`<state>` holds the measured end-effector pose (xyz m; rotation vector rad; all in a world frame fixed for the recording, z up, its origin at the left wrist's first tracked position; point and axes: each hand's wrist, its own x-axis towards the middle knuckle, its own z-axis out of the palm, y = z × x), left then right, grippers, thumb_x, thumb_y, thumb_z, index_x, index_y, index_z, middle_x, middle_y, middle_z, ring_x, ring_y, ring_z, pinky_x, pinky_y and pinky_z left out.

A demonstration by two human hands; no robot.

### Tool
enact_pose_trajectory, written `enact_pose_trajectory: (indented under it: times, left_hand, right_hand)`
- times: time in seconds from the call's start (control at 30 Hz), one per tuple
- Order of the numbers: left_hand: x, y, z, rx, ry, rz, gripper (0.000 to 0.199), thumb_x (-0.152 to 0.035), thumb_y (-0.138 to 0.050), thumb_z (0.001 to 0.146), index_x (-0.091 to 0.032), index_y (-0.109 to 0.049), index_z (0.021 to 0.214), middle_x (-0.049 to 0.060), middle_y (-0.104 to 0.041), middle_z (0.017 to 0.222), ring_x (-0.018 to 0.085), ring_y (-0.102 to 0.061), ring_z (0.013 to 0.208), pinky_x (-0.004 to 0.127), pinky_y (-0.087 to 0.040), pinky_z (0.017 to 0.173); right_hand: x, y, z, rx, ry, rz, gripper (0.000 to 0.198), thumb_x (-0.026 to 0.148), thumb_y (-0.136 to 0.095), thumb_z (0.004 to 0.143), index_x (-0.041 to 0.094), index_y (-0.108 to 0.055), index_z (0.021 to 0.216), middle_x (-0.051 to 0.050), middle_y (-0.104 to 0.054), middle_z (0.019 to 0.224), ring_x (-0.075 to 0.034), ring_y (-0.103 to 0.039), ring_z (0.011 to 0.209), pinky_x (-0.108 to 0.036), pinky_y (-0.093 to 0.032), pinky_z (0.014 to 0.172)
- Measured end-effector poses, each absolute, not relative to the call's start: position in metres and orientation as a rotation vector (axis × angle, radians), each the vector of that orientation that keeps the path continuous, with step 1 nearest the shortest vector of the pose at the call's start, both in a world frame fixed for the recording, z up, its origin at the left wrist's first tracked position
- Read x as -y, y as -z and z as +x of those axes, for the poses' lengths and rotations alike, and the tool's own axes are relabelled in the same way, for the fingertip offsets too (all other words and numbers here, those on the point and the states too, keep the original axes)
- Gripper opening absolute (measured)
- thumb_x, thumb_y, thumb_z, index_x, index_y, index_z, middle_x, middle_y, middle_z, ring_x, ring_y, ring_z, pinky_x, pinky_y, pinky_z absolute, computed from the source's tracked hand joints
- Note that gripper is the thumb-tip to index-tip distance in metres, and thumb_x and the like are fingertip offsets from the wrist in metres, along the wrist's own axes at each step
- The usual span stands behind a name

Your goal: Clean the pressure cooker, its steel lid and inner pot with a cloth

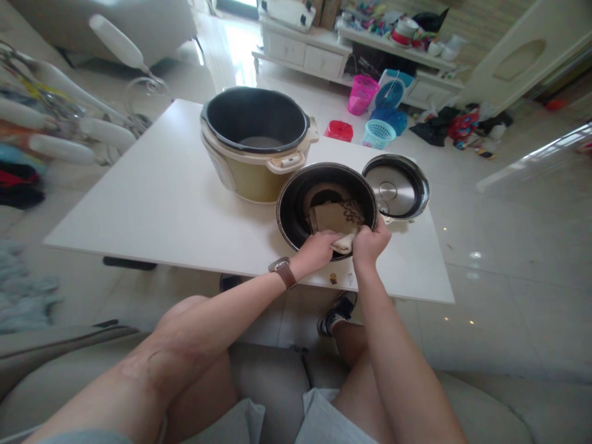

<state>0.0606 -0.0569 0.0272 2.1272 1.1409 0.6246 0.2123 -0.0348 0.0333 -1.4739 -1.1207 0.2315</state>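
Note:
A dark inner cooking pot [292, 185] leans with its mouth toward me above the front of the white table. My left hand [317, 250], with a brown-strapped watch on the wrist, is closed on a beige cloth [330, 217] with a dark flower pattern, part of which lies inside the pot. My right hand [370, 243] grips the pot's right rim, its fingers partly hidden behind the wall. Behind the pot stands the pressure cooker body [245, 176], uncovered, with a dark inside. The round cooker lid [395, 185] rests at the right, its metal inner side facing up.
The white table [139, 191] has two small stickers near its front edge. Beyond it, a pink basket [362, 94], a light blue basket [378, 132] and a red item [339, 130] are on the floor. A white-handled rack [115, 43] stands at the left.

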Motion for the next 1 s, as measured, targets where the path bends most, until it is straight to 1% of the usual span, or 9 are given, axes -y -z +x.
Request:
enact_pose_trajectory:
  times: [0.13, 0.23, 0.33, 0.43, 0.57, 0.67, 0.77, 0.87, 1.0]
  left_hand:
    - [0.061, -0.03, 0.054, -1.215, -0.453, 2.334, 0.06, -0.001, -0.046, 0.091, -0.027, -0.071, 0.138, 0.009, -0.074, 0.133, 0.024, -0.071, 0.115, 0.037, -0.054, 0.104]
    - [0.058, -0.032, 0.047, -1.258, -0.351, 2.498, 0.048, -0.004, -0.045, 0.096, -0.024, -0.079, 0.123, 0.012, -0.076, 0.121, 0.027, -0.071, 0.108, 0.047, -0.048, 0.111]
    - [0.052, -0.033, 0.042, -1.264, -0.29, 2.552, 0.04, -0.005, -0.048, 0.097, -0.021, -0.082, 0.112, 0.013, -0.076, 0.113, 0.026, -0.07, 0.107, 0.049, -0.039, 0.118]
    - [0.048, -0.034, 0.04, -1.231, -0.28, 2.559, 0.04, -0.004, -0.048, 0.096, -0.02, -0.082, 0.111, 0.013, -0.076, 0.115, 0.025, -0.07, 0.106, 0.048, -0.037, 0.119]
    - [0.047, -0.034, 0.037, -1.186, -0.263, 2.591, 0.042, -0.004, -0.047, 0.097, -0.021, -0.083, 0.112, 0.012, -0.077, 0.116, 0.025, -0.07, 0.105, 0.05, -0.035, 0.121]
    - [0.043, -0.033, 0.034, -1.161, -0.243, 2.612, 0.042, -0.003, -0.049, 0.095, -0.021, -0.083, 0.111, 0.012, -0.078, 0.115, 0.024, -0.069, 0.107, 0.05, -0.03, 0.125]
    - [0.04, -0.03, 0.032, -1.126, -0.257, 2.623, 0.041, -0.002, -0.051, 0.094, -0.022, -0.083, 0.111, 0.011, -0.078, 0.116, 0.024, -0.068, 0.111, 0.05, -0.028, 0.126]
    - [0.039, -0.028, 0.033, -1.121, -0.262, 2.608, 0.041, -0.003, -0.051, 0.094, -0.022, -0.083, 0.112, 0.011, -0.078, 0.114, 0.025, -0.069, 0.109, 0.05, -0.034, 0.122]
    - [0.046, -0.03, 0.038, -1.172, -0.254, 2.568, 0.038, -0.003, -0.049, 0.091, -0.015, -0.079, 0.113, 0.014, -0.077, 0.111, 0.027, -0.07, 0.107, 0.047, -0.044, 0.111]
  right_hand:
    - [0.034, -0.025, 0.223, 1.029, -0.211, -1.52, 0.047, 0.02, -0.048, 0.062, 0.016, -0.08, 0.096, -0.004, -0.074, 0.084, -0.025, -0.068, 0.093, -0.037, -0.056, 0.093]
    - [0.036, -0.021, 0.226, 0.948, -0.222, -1.555, 0.041, 0.021, -0.049, 0.061, 0.015, -0.078, 0.088, -0.003, -0.071, 0.078, -0.022, -0.064, 0.08, -0.035, -0.055, 0.085]
    - [0.038, -0.024, 0.225, 0.931, -0.211, -1.551, 0.031, 0.021, -0.05, 0.061, 0.016, -0.074, 0.081, -0.002, -0.069, 0.077, -0.021, -0.061, 0.078, -0.036, -0.054, 0.086]
    - [0.039, -0.034, 0.225, 0.983, -0.189, -1.551, 0.02, 0.022, -0.052, 0.066, 0.019, -0.068, 0.077, -0.002, -0.067, 0.078, -0.02, -0.06, 0.079, -0.037, -0.053, 0.089]
    - [0.036, -0.049, 0.233, 1.005, -0.146, -1.589, 0.008, 0.023, -0.056, 0.071, 0.022, -0.059, 0.077, -0.001, -0.066, 0.082, -0.02, -0.061, 0.084, -0.038, -0.052, 0.094]
    - [0.034, -0.056, 0.242, 1.041, -0.111, -1.595, 0.015, 0.021, -0.059, 0.07, 0.023, -0.059, 0.085, -0.002, -0.067, 0.089, -0.02, -0.062, 0.09, -0.039, -0.052, 0.097]
    - [0.031, -0.058, 0.248, 1.15, -0.19, -1.55, 0.036, 0.017, -0.056, 0.067, 0.02, -0.067, 0.101, -0.004, -0.07, 0.098, -0.021, -0.065, 0.095, -0.041, -0.053, 0.101]
    - [0.03, -0.057, 0.249, 1.218, -0.285, -1.505, 0.049, 0.016, -0.05, 0.065, 0.017, -0.075, 0.107, -0.006, -0.074, 0.102, -0.025, -0.068, 0.101, -0.046, -0.052, 0.106]
    - [0.032, -0.054, 0.246, 1.216, -0.274, -1.493, 0.052, 0.017, -0.05, 0.065, 0.018, -0.08, 0.108, -0.005, -0.079, 0.102, -0.027, -0.07, 0.103, -0.047, -0.054, 0.106]
